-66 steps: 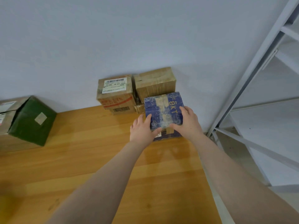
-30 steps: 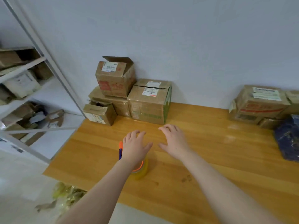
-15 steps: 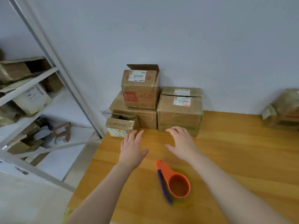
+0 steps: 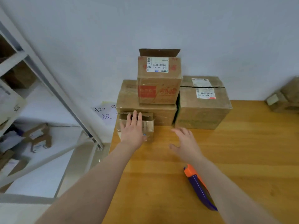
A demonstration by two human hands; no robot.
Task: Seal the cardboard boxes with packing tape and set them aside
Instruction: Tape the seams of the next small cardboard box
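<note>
Over the small open box [image 4: 148, 126], the left hand [image 4: 133, 130] spreads flat, gripping nothing; the right hand [image 4: 186, 143], just rightward, hovers open and empty.

The far left of the wooden table [image 4: 242, 151] is being walled off: a small open box [image 4: 148, 126] is sitting in front under the left hand [image 4: 132, 128], a low box [image 4: 161, 113] and a flap-up box [image 4: 159, 81] are stacking up behind it, and a large box [image 4: 202, 109] is standing just to the right, the wall [image 4: 161, 21] closing in behind. Bare wood is running open from the right hand [image 4: 186, 143] rightward to more boxes [image 4: 286, 97] at the far right edge — the tape dispenser [image 4: 195, 183] is lying near, partly under the right forearm.
</note>
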